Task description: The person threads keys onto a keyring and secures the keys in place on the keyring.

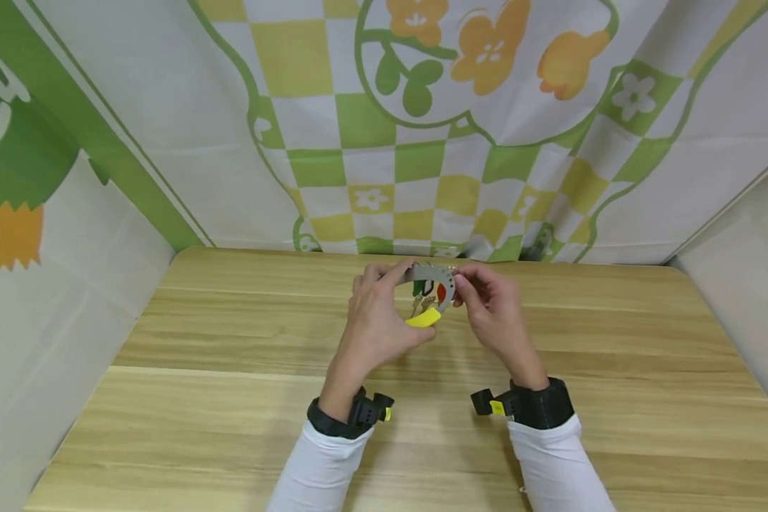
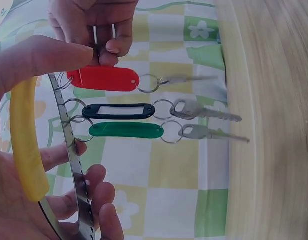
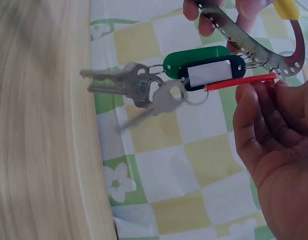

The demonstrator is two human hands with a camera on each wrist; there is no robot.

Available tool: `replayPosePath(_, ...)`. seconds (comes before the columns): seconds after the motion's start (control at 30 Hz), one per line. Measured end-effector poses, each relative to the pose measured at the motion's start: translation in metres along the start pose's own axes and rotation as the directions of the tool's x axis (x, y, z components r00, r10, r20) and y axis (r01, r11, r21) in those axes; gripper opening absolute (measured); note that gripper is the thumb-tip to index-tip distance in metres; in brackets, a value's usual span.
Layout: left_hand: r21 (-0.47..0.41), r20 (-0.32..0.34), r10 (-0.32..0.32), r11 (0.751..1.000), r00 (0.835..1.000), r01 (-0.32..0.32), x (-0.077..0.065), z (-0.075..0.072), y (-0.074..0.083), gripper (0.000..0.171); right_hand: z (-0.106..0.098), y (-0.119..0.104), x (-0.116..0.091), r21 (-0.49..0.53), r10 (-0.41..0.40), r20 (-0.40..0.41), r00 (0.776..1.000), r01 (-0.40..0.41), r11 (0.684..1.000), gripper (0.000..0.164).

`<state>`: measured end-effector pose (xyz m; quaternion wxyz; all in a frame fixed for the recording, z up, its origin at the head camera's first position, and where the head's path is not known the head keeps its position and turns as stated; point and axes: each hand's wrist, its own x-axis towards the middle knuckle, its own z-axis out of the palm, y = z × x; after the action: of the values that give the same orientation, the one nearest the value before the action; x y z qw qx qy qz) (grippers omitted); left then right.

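Note:
My left hand point(image 1: 374, 316) grips a curved metal key holder point(image 1: 430, 272), a flat band with a row of holes and a yellow grip point(image 1: 425, 318). From the band hang a red key tag point(image 2: 104, 79), a black key tag point(image 2: 119, 110) with a white label and a green key tag point(image 2: 126, 130), each on a split ring. Every tag carries a silver key, such as the key point(image 2: 194, 109) on the black one. With thumb and fingertips, my right hand point(image 1: 496, 313) pinches at the red tag's upper ring, beside the band; the fingers partly hide that ring.
Below the hands is a wooden table point(image 1: 230, 427), its back edge close behind them. A checked, flowered curtain point(image 1: 371, 163) hangs at the back, and a pale wall covering point(image 1: 57, 320) stands on the left. Both wrists wear black camera straps.

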<state>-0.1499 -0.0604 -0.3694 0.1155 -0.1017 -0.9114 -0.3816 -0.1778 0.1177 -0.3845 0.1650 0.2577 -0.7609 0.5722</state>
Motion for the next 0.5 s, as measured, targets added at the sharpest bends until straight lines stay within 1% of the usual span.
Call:
replayPosePath(0.07, 0.001, -0.004, -0.003, 1.000, 1.000, 0.003, 0.000, 0.000, 0.000, 0.087, 0.001, -0.008, 0.000, -0.053, -0.013, -0.003, 1.000, 0.013, 0.999, 0.011)
replayPosePath(0.13, 0.013, -0.007, -0.007, 1.000, 1.000, 0.007, 0.000, 0.000, 0.000, 0.088, 0.002, -0.014, 0.000, -0.082, -0.008, -0.025, 1.000, 0.006, 0.997, 0.011)
replayPosePath(0.2, 0.036, -0.012, -0.008, 0.999, 1.000, 0.009, -0.001, 0.000, 0.000, 0.090, 0.004, -0.018, 0.000, -0.089, -0.004, -0.064, 0.998, -0.001, 0.996, 0.011)
replayPosePath(0.27, 0.065, -0.026, -0.002, 0.998, 1.000, 0.004, -0.001, 0.001, 0.000, 0.091, 0.007, -0.020, 0.000, -0.091, 0.003, -0.119, 0.993, -0.014, 0.996, 0.012)
replayPosePath(0.33, 0.092, -0.040, 0.007, 0.996, 0.999, -0.004, -0.001, 0.003, 0.000, 0.092, 0.010, -0.021, 0.000, -0.103, -0.001, -0.185, 0.983, -0.018, 0.995, 0.013)
replayPosePath(0.43, 0.123, -0.054, 0.032, 0.992, 0.998, -0.026, -0.001, 0.005, 0.001, 0.092, 0.014, -0.022, 0.000, -0.133, -0.016, -0.283, 0.959, -0.023, 0.991, 0.012)
replayPosePath(0.5, 0.141, -0.053, 0.046, 0.989, 0.998, -0.038, -0.001, 0.005, 0.001, 0.094, 0.015, -0.023, 0.000, -0.163, -0.049, -0.319, 0.946, -0.004, 0.987, 0.010)
